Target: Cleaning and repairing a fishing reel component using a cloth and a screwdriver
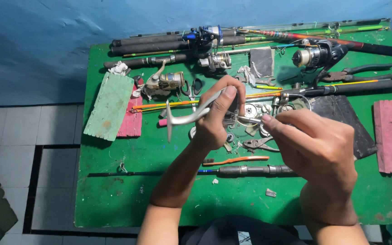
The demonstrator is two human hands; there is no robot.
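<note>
while the left hand (218, 119) grips a silver reel body (188, 117), the right hand (316, 145) pinches a thin tool (248, 120)

Fishing rods (178, 41) lie along the back edge of the surface (114, 195), with spinning reels (316, 55) among them. Pliers (359, 72) sit at back right, a ridged board (110, 105) at left, a toothbrush (237, 159) in front of the small reel parts (255, 111), and one rod (250, 170) lies nearest the front.

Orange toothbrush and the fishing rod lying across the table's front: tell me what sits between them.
Nothing: in the head view, only bare green table separates the orange toothbrush from the fishing rod just below it.
</note>
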